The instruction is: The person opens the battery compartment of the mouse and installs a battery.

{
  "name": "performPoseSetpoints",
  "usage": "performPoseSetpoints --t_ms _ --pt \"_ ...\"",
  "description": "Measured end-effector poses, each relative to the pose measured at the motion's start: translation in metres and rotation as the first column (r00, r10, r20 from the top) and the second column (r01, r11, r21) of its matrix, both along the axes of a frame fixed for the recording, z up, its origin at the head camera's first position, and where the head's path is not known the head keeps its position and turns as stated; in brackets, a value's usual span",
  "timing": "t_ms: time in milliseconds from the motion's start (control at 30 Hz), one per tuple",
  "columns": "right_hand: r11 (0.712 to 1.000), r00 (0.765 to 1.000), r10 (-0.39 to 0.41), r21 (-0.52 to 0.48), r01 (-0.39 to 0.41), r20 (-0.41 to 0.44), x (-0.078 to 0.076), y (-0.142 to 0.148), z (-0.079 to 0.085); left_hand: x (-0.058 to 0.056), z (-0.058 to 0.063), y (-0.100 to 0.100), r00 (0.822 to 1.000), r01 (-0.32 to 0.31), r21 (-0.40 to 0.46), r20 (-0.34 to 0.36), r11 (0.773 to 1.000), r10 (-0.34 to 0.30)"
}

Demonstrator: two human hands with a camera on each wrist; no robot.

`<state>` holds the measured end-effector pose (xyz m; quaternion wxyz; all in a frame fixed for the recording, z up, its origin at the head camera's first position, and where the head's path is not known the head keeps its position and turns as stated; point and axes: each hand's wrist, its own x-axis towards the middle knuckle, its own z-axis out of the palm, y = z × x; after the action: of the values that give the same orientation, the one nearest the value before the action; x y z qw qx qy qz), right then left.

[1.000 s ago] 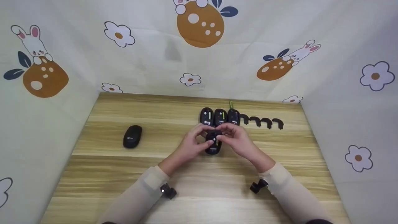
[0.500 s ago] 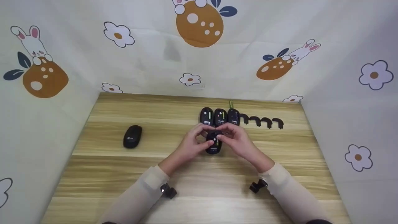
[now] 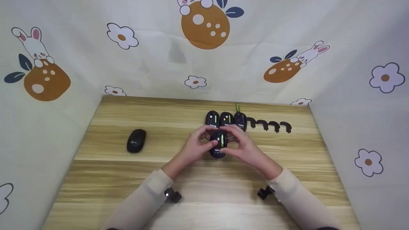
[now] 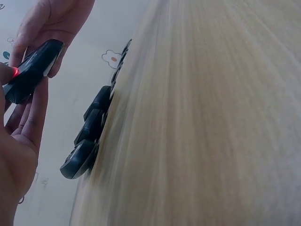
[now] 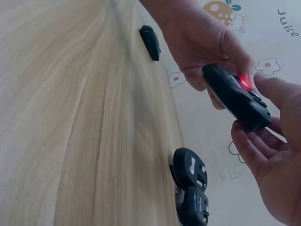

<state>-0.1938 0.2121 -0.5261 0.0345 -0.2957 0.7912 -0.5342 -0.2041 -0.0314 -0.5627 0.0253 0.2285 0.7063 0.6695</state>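
A wood-grain tabletop [image 3: 204,188] spreads between pale fabric walls [image 3: 143,70] printed with rabbits, orange fruit and outlined flowers, the word "Juice" showing on the cloth in the right wrist view, as a person in light sleeves [image 3: 134,204] works with both hands on one black mouse [image 3: 218,146], raised off the surface at the middle of the table. The mouse is turned underside up, a green battery [image 3: 222,140] visible in its bay, and its long axis runs almost straight away from the person, one rounded end toward the body and the other beneath the fingertips; both wrist views show it slanting against the line of the tabletop. The left hand [image 3: 196,145] and right hand [image 3: 244,145] come close together, both gripping the mouse, fingers bent about its far end and sides, thumbs on the upturned underside, with a red glow [image 5: 246,81] at the left thumb. Just beyond, three black mice [image 3: 226,118] lie underside up, side by side and pointing much the same way, a green stick-like piece [image 3: 237,107] at the far end of the rightmost; four curved black pieces [image 3: 262,124] continue the row rightward, while another mouse [image 3: 136,140] sits well apart at left, logo up and slightly angled
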Motion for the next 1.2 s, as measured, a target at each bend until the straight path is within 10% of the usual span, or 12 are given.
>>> performPoseSetpoints --t_ms 200,500,800,1200 --pt "0.979 0.990 0.072 0.197 -0.047 -0.122 0.005 0.001 -0.001 -0.001 -0.001 -0.002 0.997 -0.006 0.011 0.076 1.000 0.005" --pt "0.974 0.989 0.063 0.226 -0.031 -0.136 0.004 -0.002 -0.007 -0.001 0.001 -0.005 0.987 0.019 0.056 0.161 0.998 -0.028" --pt "0.977 0.995 0.020 0.215 0.002 -0.103 -0.005 -0.011 -0.010 -0.005 0.003 -0.026 0.998 0.042 -0.223 -0.038 0.974 -0.052" --pt "0.985 0.999 0.016 0.172 -0.007 -0.048 -0.029 -0.032 -0.009 -0.019 0.015 -0.053 0.993 0.085 -0.408 -0.038 0.909 -0.111"
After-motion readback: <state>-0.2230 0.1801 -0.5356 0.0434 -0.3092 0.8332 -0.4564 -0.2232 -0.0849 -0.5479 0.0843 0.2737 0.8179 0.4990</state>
